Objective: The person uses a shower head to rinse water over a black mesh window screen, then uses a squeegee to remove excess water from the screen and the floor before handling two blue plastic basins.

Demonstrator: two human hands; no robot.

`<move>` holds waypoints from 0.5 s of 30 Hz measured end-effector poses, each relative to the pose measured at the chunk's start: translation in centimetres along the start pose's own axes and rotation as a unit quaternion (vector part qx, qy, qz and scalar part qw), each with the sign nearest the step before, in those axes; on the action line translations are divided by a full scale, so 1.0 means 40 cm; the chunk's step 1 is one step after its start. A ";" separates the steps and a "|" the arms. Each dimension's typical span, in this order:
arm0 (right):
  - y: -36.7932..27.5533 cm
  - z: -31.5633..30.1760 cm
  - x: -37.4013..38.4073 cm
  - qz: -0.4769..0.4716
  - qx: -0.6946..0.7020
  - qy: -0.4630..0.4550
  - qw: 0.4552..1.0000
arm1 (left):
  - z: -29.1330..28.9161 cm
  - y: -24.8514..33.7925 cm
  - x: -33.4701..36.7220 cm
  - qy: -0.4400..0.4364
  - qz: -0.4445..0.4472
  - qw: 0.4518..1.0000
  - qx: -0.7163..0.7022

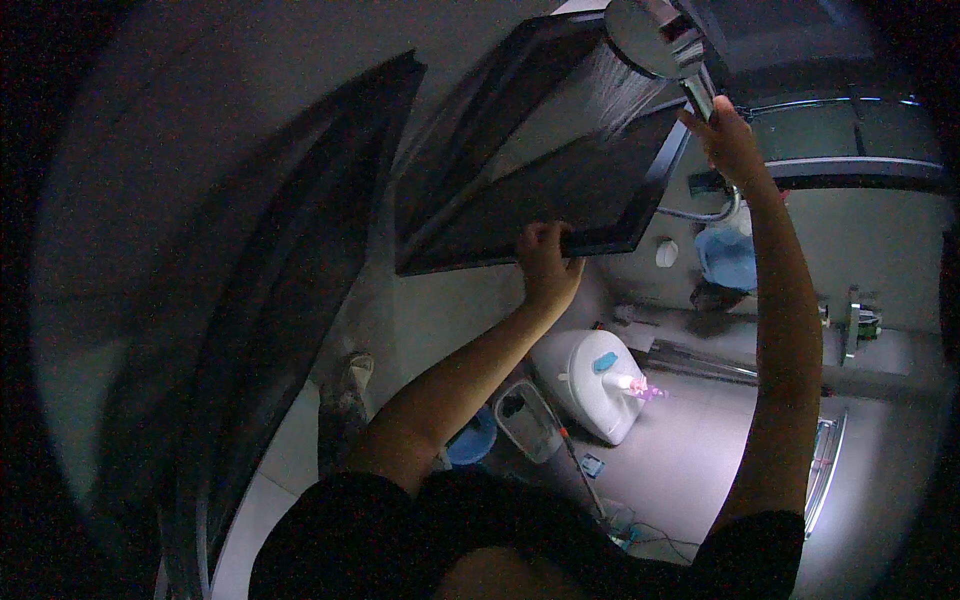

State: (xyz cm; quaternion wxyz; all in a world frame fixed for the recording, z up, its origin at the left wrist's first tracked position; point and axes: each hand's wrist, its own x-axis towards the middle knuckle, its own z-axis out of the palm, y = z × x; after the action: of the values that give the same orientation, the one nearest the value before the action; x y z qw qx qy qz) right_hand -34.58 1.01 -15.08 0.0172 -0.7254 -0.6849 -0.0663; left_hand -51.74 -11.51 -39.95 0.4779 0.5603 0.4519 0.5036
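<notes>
My right hand (pixel 728 145) is raised at the upper right, wrapped round the handle of a shower head (pixel 645 40). Water streams out of its round face toward a dark framed window screen (pixel 560 190). That screen stands tilted in front of me. Along its lower edge, the fingers of my left hand (pixel 548 262) curl over the dark frame. A second screen (pixel 490 100) leans behind it, partly covered. The shower hose (pixel 700 215) hangs below my right wrist, partly hidden by the arm.
A larger dark framed panel (pixel 300 230) stands on the left. Below are a white toilet (pixel 590 390) with small items on its lid, a pale bin (pixel 528 420) and a blue bucket (pixel 473 440). A blue basin (pixel 727 257) sits at right, above a towel rail (pixel 825 470).
</notes>
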 end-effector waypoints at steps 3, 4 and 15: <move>-0.113 -0.008 -0.016 0.092 0.148 -0.115 0.978 | 0.000 -0.017 0.020 0.023 -0.005 1.000 0.004; -0.118 -0.005 -0.025 0.092 0.161 -0.111 0.976 | 0.005 -0.018 0.024 0.033 -0.004 0.999 0.005; -0.108 -0.033 -0.043 0.055 0.195 0.012 0.979 | -0.043 -0.043 0.193 0.101 -0.012 0.987 -0.122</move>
State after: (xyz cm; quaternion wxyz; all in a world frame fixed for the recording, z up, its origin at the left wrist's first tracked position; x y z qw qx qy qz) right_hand -39.06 -0.60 -14.27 0.1698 -0.7439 -0.6435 0.0607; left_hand -52.83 -3.51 -40.58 0.5006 0.4381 0.4398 0.6034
